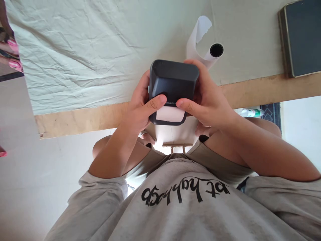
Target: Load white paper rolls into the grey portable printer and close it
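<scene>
Black printer [175,80] sits between the left hand [144,105] and right hand [208,95], both clasping its sides, thumbs on its face, above the desk's [80,123] near edge. White paper [171,114] shows in its opening. Beyond stands a loosened paper roll [192,47]; far right, a dark box [306,38].

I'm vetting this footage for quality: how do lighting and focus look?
All in the head view: the floor is washed out near-white at right; the black device is dark but distinct; the cloth shows its creases at left; the shirt looks soft toward the bottom edge.
</scene>
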`<state>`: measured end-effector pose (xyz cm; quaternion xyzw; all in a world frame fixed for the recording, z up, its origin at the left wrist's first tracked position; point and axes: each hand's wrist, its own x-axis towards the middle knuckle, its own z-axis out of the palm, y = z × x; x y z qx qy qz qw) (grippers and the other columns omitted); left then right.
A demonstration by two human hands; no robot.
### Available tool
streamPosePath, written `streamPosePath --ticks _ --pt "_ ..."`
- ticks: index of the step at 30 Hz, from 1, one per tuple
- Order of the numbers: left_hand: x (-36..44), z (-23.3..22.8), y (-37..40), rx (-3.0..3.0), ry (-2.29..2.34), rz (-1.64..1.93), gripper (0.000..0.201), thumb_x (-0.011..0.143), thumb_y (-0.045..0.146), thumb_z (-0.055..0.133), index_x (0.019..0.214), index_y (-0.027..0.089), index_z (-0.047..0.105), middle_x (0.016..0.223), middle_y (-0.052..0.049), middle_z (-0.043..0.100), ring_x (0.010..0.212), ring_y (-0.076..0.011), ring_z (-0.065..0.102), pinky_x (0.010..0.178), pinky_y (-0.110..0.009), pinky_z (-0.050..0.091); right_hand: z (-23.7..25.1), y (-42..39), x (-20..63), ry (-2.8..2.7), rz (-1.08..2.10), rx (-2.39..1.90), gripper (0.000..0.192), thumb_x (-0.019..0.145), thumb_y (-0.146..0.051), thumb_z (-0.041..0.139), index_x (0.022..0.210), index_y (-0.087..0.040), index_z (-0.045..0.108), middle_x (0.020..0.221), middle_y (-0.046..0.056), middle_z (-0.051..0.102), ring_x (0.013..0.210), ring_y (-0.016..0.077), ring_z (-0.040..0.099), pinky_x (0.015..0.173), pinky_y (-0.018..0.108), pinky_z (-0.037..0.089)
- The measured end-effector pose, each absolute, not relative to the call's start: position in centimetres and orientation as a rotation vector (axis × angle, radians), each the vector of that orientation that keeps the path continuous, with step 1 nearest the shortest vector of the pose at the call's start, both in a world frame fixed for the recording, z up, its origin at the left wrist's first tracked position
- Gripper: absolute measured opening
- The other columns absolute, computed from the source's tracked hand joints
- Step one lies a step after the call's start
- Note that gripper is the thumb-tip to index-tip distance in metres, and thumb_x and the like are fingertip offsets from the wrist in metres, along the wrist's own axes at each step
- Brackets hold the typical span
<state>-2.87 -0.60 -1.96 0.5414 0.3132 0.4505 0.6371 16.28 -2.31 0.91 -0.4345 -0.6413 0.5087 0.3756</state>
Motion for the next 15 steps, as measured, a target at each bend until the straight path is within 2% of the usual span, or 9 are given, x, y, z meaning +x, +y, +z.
streamPosePath --ticks 3,5,8,10,12,15 --pt "-2.9 -1.8 -0.6 1.248 0.706 1.007 0.051 0.08 0.05 0.065 0.126 0.029 0.053 0.098 -0.005 0.061 0.087 -0.0205 0.066 0.058 -0.027 0.052 1.0 -2.3 16.3 -1.623 1.313 -1.121 0.061 0.083 -0.034 0.064 0.134 -0.031 0.029 0.12 0.005 0.053 0.103 0.0159 0.059 0.071 0.025 0.06" --pt "-2.8 -1.6 -0.6 1.244 0.681 1.008 0.05 0.083 0.05 0.061 0.128 0.03 0.052 0.104 -0.004 0.062 0.091 -0.0206 0.066 0.062 -0.029 0.054 0.9 -2.2 16.4 -1.612 1.34 -1.114 0.063 0.084 -0.039 0.064 0.135 -0.033 0.028 0.122 0.005 0.053 0.105 0.0166 0.06 0.07 0.024 0.061" --pt "-2.3 -1.3 -0.5 1.187 0.624 1.036 0.053 0.087 0.059 0.049 0.132 0.031 0.05 0.112 -0.005 0.062 0.107 -0.0237 0.063 0.082 -0.037 0.057 0.3 -2.1 16.8 -1.617 1.342 -1.083 0.07 0.083 -0.051 0.064 0.139 -0.034 0.026 0.128 0.005 0.053 0.107 0.0183 0.061 0.069 0.026 0.062" --pt "-2.0 -1.1 -0.4 1.125 0.611 1.079 0.053 0.09 0.061 0.041 0.133 0.031 0.051 0.116 -0.004 0.063 0.113 -0.0235 0.062 0.095 -0.041 0.053 -0.1 -2.2 17.0 -1.621 1.316 -1.075 0.075 0.081 -0.057 0.064 0.142 -0.035 0.026 0.131 0.005 0.053 0.104 0.019 0.062 0.066 0.028 0.062" --pt "-1.8 -1.0 -0.4 1.077 0.618 1.114 0.047 0.093 0.057 0.039 0.128 0.031 0.056 0.116 -0.002 0.064 0.112 -0.0219 0.062 0.101 -0.041 0.051 -0.3 -2.4 17.1 -1.605 1.306 -1.098 0.078 0.082 -0.06 0.062 0.145 -0.038 0.022 0.139 0.005 0.048 0.096 0.0171 0.065 0.059 0.026 0.061" --pt "-1.9 -1.2 -0.5 0.997 0.688 1.126 0.041 0.095 0.052 0.038 0.113 0.028 0.065 0.11 -0.001 0.067 0.109 -0.0208 0.064 0.102 -0.039 0.051 -0.1 -2.9 16.9 -1.611 1.268 -1.169 0.072 0.089 -0.06 0.051 0.147 -0.039 0.015 0.153 0.007 0.032 0.08 0.0095 0.066 0.052 0.022 0.057"
